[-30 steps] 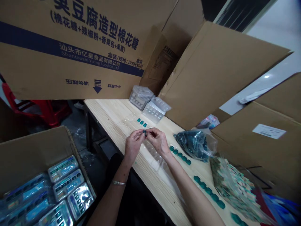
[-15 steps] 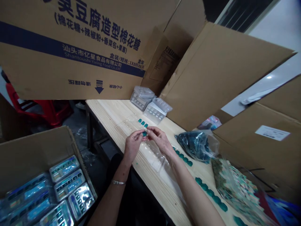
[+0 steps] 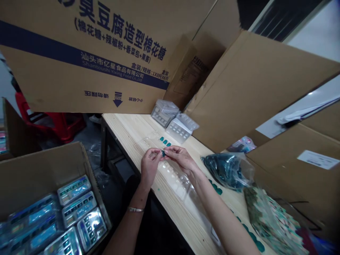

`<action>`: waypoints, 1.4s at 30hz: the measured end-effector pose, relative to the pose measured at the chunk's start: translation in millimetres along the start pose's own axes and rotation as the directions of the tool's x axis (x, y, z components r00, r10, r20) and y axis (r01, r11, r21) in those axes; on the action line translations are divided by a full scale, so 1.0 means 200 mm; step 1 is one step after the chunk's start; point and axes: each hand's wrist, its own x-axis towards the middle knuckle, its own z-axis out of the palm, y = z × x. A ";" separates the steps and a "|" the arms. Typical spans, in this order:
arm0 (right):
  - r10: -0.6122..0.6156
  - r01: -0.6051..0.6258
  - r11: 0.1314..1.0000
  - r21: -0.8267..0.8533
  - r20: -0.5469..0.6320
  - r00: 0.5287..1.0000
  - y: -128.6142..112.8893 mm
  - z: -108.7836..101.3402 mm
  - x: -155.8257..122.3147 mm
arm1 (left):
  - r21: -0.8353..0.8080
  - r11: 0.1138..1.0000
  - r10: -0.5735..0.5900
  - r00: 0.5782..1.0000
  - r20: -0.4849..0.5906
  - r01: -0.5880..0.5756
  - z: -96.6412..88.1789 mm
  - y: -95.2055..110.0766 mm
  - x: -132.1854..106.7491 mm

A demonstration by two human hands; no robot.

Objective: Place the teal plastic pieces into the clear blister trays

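Observation:
Between the fingertips of both hands is a small dark teal piece (image 3: 163, 153), too small to make out further. My left hand (image 3: 151, 163) pinches it from the left, and my right hand (image 3: 180, 158) grips it from the right. Beneath the hands lies a clear plastic tray (image 3: 175, 179) with moulded hollows, partly hidden by my right arm. Just beyond the fingers, several teal pieces (image 3: 165, 141) sit in a short row. Other teal pieces (image 3: 215, 187) lie in rows on the table, partly covered by my right forearm.
Stacked clear trays (image 3: 179, 129) stand at the table's (image 3: 119, 124) far end. On the right are a bag of dark teal pieces (image 3: 225, 168) and a bag of small printed packets (image 3: 273, 216). An open carton (image 3: 82, 156) at lower left holds filled packs. Large cardboard (image 3: 119, 81) walls the back.
The view has shifted slightly, moving the scene rightward. My hands have drawn closer together around the teal piece, and my right forearm covers more of the teal rows.

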 end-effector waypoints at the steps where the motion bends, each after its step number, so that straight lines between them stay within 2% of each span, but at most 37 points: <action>1: -0.034 0.034 0.999 -0.011 -0.017 0.999 0.00 0.00 0.03 | -0.016 1.000 0.001 1.000 -0.024 -0.002 0.00 0.01 0.00; 3: -0.148 0.138 0.984 -0.116 -0.075 0.986 -0.01 -0.02 0.12 | -0.069 0.998 0.001 0.997 -0.076 -0.006 -0.01 0.01 0.01; 5: -0.315 0.263 0.912 -0.314 -0.128 0.941 -0.02 -0.05 0.25 | -0.135 0.991 -0.008 0.994 -0.110 -0.007 -0.02 0.02 0.01; 8: -0.538 0.377 0.674 -0.636 -0.073 0.839 -0.01 -0.07 0.46 | -0.247 0.969 -0.053 0.993 -0.110 0.025 -0.03 0.02 0.01; 10: -0.580 0.387 0.522 -0.760 0.016 0.814 0.01 -0.07 0.58 | -0.354 0.932 -0.115 0.990 -0.087 0.078 -0.03 0.03 0.02; 12: -0.566 0.383 0.451 -0.806 0.074 0.821 0.05 -0.06 0.66 | -0.476 0.870 -0.175 0.983 -0.052 0.130 -0.03 0.03 0.02; 16: -0.525 0.398 0.417 -0.817 0.142 0.839 0.11 -0.04 0.71 | -0.630 0.761 -0.240 0.969 -0.055 0.153 -0.04 0.04 0.04; 21: -0.485 0.391 0.397 -0.830 0.172 0.858 0.14 -0.03 0.73 | -0.674 0.718 -0.293 0.954 -0.062 0.176 -0.04 0.04 0.06; 26: -0.444 0.358 0.422 -0.833 0.155 0.883 0.15 0.00 0.74 | -0.741 0.644 -0.308 0.951 -0.026 0.188 -0.03 0.06 0.05; 29: -0.443 0.354 0.452 -0.819 0.139 0.886 0.11 -0.01 0.69 | -0.785 0.582 -0.314 0.949 0.024 0.212 -0.04 0.08 0.05; 31: -0.478 0.362 0.504 -0.784 0.097 0.873 0.05 -0.02 0.59 | -0.801 0.559 -0.310 0.950 0.039 0.215 -0.05 0.09 0.05; 33: -0.471 0.370 0.602 -0.708 0.059 0.880 -0.01 -0.01 0.44 | -0.809 0.551 -0.300 0.953 0.037 0.205 -0.07 0.10 0.05; 34: -0.427 0.370 0.663 -0.651 0.078 0.901 -0.04 0.00 0.34 | -0.813 0.547 -0.295 0.955 0.035 0.199 -0.07 0.10 0.05; 36: -0.304 0.348 0.763 -0.545 0.173 0.937 -0.07 0.05 0.14 | -0.824 0.532 -0.296 0.955 0.033 0.193 -0.07 0.11 0.05; 37: -0.265 0.345 0.783 -0.518 0.224 0.938 -0.07 0.08 0.05 | -0.832 0.518 -0.304 0.952 0.039 0.200 -0.07 0.12 0.04; 39: -0.260 0.376 0.773 -0.511 0.287 0.922 -0.05 0.14 -0.09 | -0.848 0.480 -0.331 0.941 0.063 0.225 -0.05 0.12 0.03; 42: -0.347 0.458 0.718 -0.525 0.301 0.888 0.00 0.20 -0.19 | -0.864 0.434 -0.374 0.923 0.087 0.257 -0.03 0.15 0.00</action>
